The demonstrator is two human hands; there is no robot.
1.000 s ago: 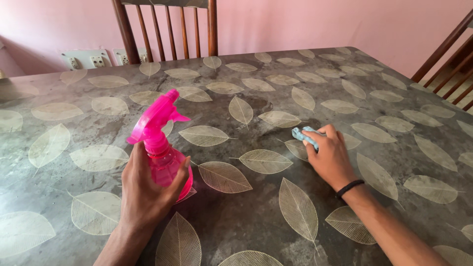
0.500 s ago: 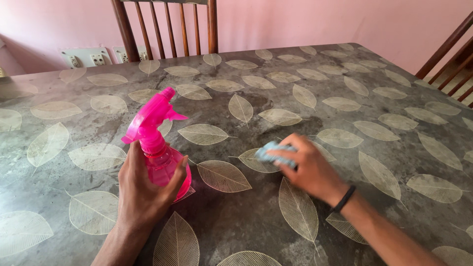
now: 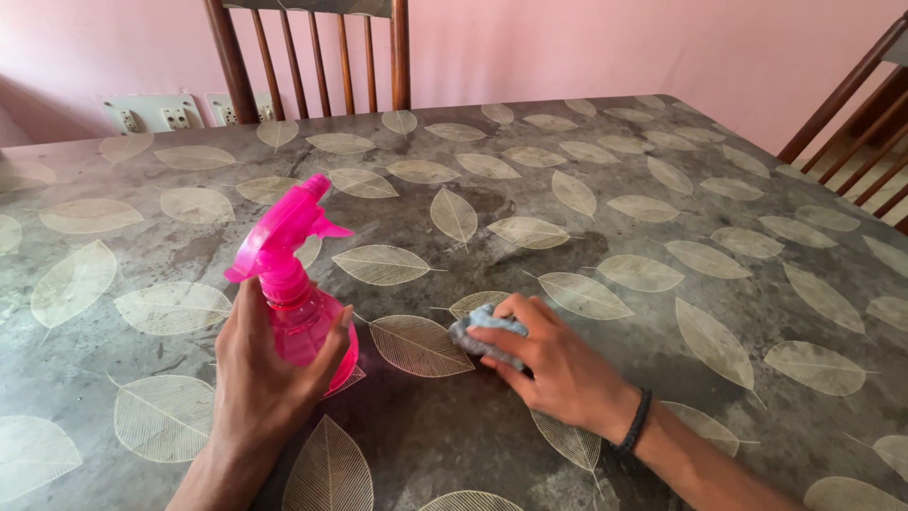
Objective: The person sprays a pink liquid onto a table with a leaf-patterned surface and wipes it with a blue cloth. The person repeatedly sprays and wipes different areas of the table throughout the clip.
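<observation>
Both our hands are busy: the left hand [image 3: 260, 378] grips the pink spray bottle [image 3: 295, 284] upright; the right hand [image 3: 558, 364] presses a blue cloth [image 3: 480, 333] onto the leaf-patterned table [image 3: 586, 189]; we should keep the cloth flat, strokes overlapping.

A home dining room: a leaf-patterned counter [image 3: 662, 227] with wooden slat-back chairs [image 3: 312, 57] around it, a pink wall [image 3: 586, 47], and wall sockets [image 3: 151, 115].

Pink spray bottle [image 3: 301, 284] upright on table, crumpled blue cloth [image 3: 480, 333] just right
</observation>
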